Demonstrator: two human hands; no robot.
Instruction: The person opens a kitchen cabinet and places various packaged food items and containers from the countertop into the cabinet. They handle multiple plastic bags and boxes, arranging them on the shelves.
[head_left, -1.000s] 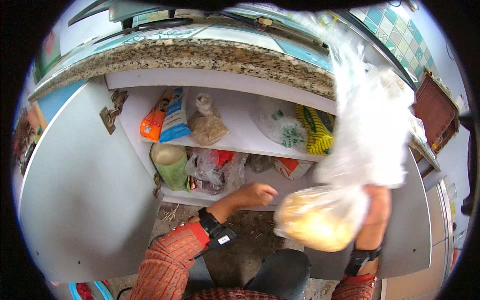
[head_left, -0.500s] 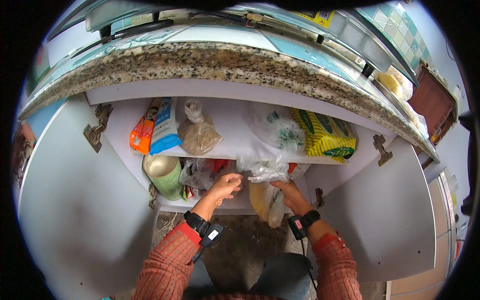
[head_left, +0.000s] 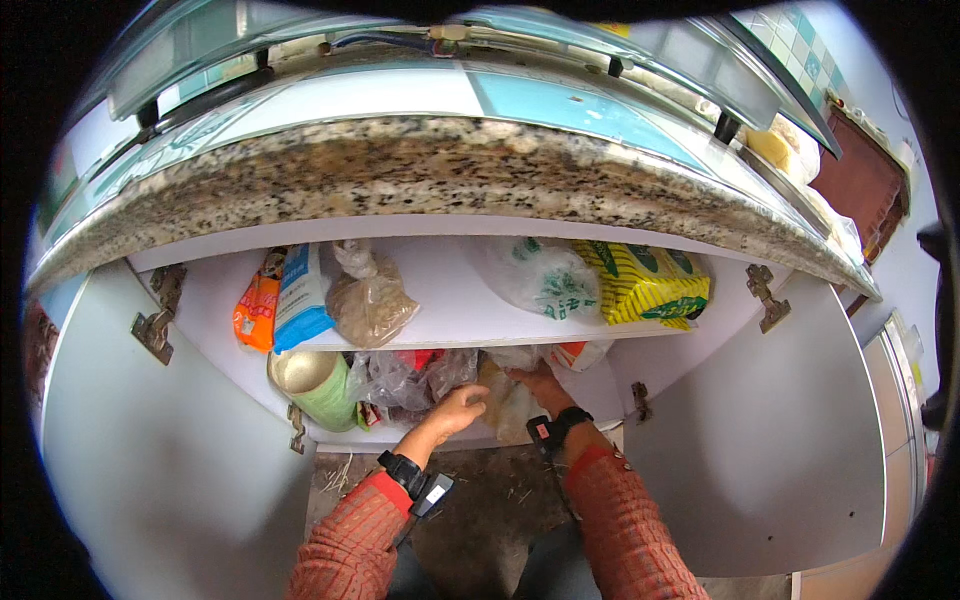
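Note:
My right hand reaches into the lower compartment of the cabinet, closed on the top of a clear plastic bag with yellowish contents. The bag hangs down at the lower shelf's front, partly behind the hand. Just left of it, my left hand is held with its fingers loosely curved and apart, nothing visible in them. Crumpled clear bags with something dark and red inside lie behind the left hand. Farther left stands a pale green cylinder, open at the top.
On the upper shelf are an orange packet, a blue-and-white packet, a knotted bag of brown stuff, a white bag and a yellow striped packet. Open doors flank me; the speckled countertop edge overhangs.
My right hand has moved left and inward with the yellowish bag, to the lower compartment. My left hand has shifted slightly lower in view. The whole view has tilted a little.

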